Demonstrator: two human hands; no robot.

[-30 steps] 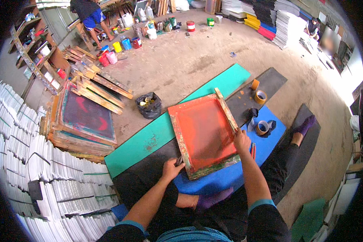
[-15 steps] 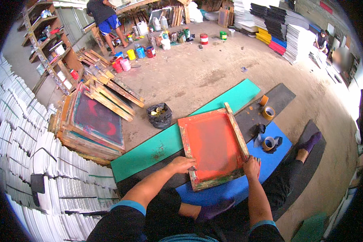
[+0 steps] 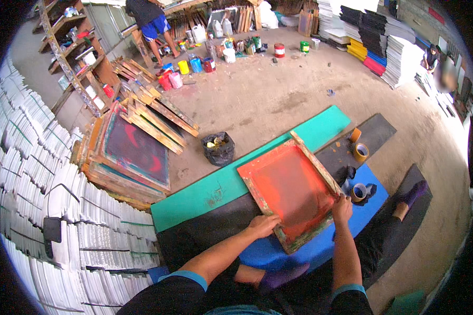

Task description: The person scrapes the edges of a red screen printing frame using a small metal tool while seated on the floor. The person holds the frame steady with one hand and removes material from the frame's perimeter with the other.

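A wooden-framed printing screen [image 3: 294,181] with orange-red mesh lies aslant in front of me, over a blue mat and black and green strips. Its wood is stained with paint. My left hand [image 3: 264,226] is closed on the left side rail near the close corner. My right hand [image 3: 342,209] grips the right side rail close to its near end. A loose-looking wooden strip [image 3: 316,164] runs along that right side; whether it is fixed cannot be seen. The blue mat [image 3: 370,181] shows beside and under the screen. Fingertips under the rails are hidden.
Brown tape rolls [image 3: 361,152] and another tape roll [image 3: 359,192] with black scraps lie right. A black bag-lined bin [image 3: 218,148] stands beyond the green strip [image 3: 194,207]. Stacked screens [image 3: 134,152] and white sheet piles [image 3: 110,247] flank my left. Paint cans [image 3: 195,64] and two people are farther off.
The screen has turned counterclockwise, its near end swinging right and its far end left. Both hands have moved with it, still gripping its sides. The whole view has shifted slightly.
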